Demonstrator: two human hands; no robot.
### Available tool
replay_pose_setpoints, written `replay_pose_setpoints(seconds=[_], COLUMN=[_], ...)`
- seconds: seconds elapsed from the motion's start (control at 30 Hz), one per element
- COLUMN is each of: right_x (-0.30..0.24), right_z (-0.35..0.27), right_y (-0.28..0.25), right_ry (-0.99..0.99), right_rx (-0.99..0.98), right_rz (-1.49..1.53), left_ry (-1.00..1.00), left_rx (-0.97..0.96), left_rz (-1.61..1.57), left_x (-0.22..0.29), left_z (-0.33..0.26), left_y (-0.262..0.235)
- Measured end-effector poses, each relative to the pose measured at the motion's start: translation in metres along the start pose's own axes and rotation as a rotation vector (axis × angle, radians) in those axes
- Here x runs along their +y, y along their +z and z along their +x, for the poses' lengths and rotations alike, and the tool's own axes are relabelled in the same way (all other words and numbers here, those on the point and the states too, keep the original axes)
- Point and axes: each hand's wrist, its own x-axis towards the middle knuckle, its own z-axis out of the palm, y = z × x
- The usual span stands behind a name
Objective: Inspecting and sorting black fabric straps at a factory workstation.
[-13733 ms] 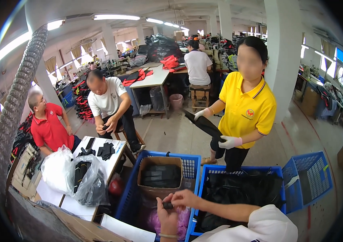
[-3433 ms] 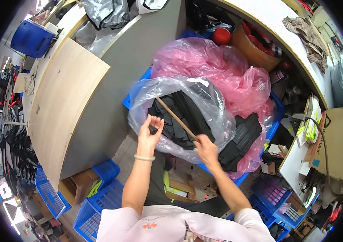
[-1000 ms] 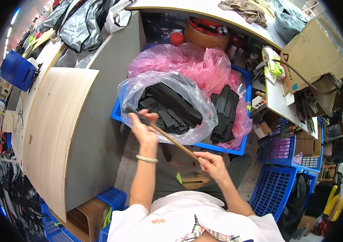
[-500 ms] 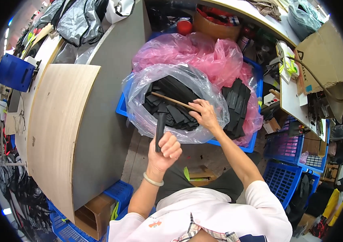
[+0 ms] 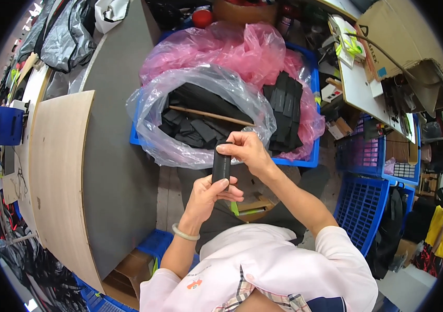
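Note:
Both my hands hold a flat black fabric sleeve [image 5: 221, 169] upright in front of my body. My left hand [image 5: 204, 195] grips its lower end, thumb on top and fingers behind. At the upper end, my right hand [image 5: 250, 155] pinches it between thumb and fingers. Just beyond is a clear plastic bag [image 5: 148, 117], its mouth spread wide, with many black pieces [image 5: 193, 131] inside. A thin wooden stick [image 5: 208, 114] lies across them. To the right, similar black pieces [image 5: 285, 106] are laid in overlapping rows on pink plastic.
A blue crate [image 5: 313, 67] holds the bags, with a pink plastic bag [image 5: 195, 52] bunched at its back. On the left stand a grey panel [image 5: 122, 130] and a wooden board [image 5: 60, 171]. Blue baskets [image 5: 359, 208] and a white shelf [image 5: 359, 96] are on the right.
My right hand has let go of the wooden stick, leaving it in the bag, and has come nearer to take the sleeve's upper end. The view has shifted.

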Motion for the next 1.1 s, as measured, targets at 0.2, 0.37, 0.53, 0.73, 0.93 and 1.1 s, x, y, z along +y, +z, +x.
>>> replay_pose_setpoints(seconds=[0.2,0.37,0.53,0.73,0.93,1.1], right_x=[0.005,0.011,0.014,0.025,0.054,0.152], right_z=[-0.014,-0.02,-0.02,-0.021,0.053,0.047], right_y=[0.003,-0.002,-0.004,0.005,-0.018,-0.009], right_ry=[0.114,0.132,0.135,0.218,-0.052,-0.051], right_rx=[0.054,0.034,0.011,-0.201,0.104,-0.044], right_rz=[0.18,0.182,0.184,0.049,-0.318,-1.039], left_ry=[-0.069,-0.092,-0.119,-0.194,-0.084,0.216], left_rx=[-0.092,-0.114,-0.118,-0.11,0.114,0.503], left_rz=[-0.127,-0.134,-0.151,-0.239,-0.32,-0.328], left_x=[-0.008,-0.012,-0.012,-0.013,-0.01,-0.006], left_z=[-0.01,-0.013,-0.012,0.0,0.018,0.07], left_y=[0.007,0.011,0.01,0.0,-0.017,-0.064])
